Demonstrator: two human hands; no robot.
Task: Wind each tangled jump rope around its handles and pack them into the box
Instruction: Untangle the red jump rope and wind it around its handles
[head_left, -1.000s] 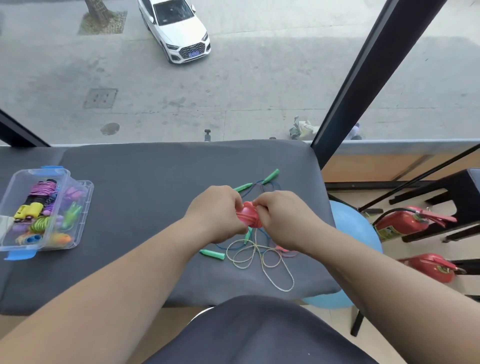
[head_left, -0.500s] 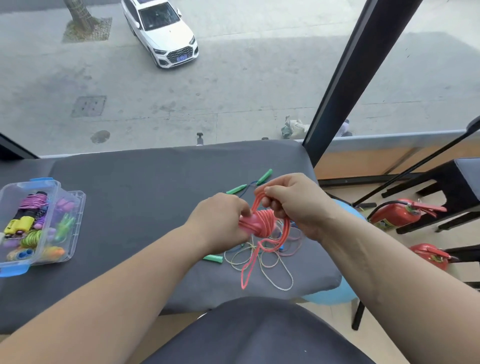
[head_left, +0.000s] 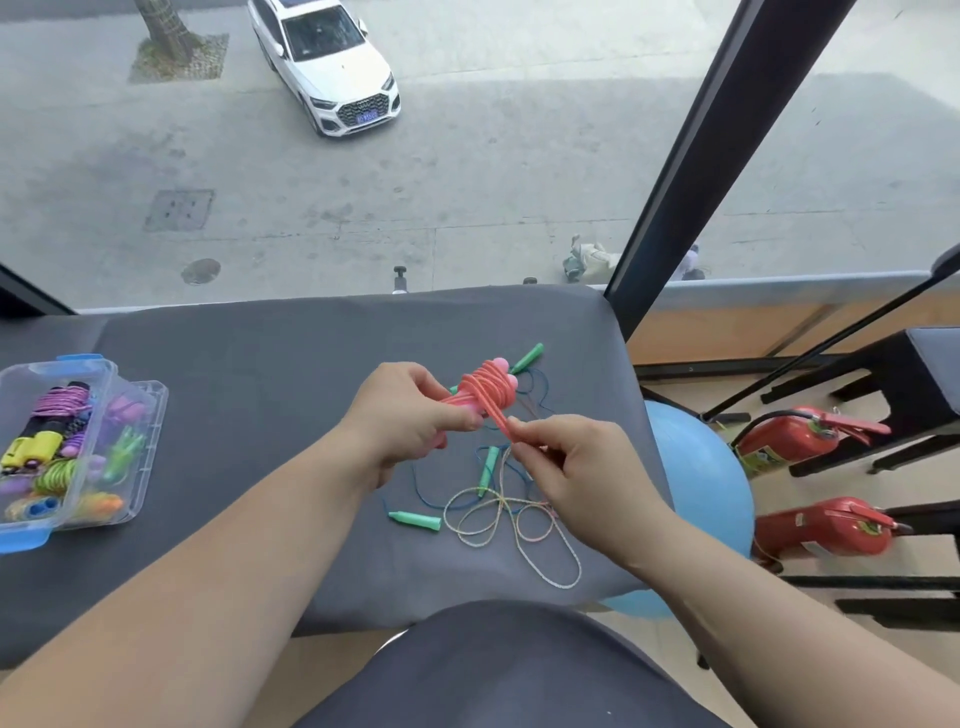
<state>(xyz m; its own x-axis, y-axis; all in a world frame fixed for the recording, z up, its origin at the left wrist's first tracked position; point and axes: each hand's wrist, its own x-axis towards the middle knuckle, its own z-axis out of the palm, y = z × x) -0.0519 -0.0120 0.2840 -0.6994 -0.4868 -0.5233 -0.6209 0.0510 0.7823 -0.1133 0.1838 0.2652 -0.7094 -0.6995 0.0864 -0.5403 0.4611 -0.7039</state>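
My left hand grips the pink handles of a pink jump rope, held above the grey table with most of its cord wound round them. My right hand pinches the cord's loose end just below the bundle, pulled taut. Under my hands lie tangled ropes: a blue cord and a pale multicoloured cord with green handles. A clear plastic box with blue latches stands at the table's left edge, holding several wound ropes.
The table's right edge runs just beyond the tangle. Past it are a blue ball, two red fire extinguishers on the floor and a black stool. A window fronts the table's far edge.
The hanging pink loops have been taken up onto the handles. My right hand dropped from above the bundle to below it, now drawing the last cord end tight.
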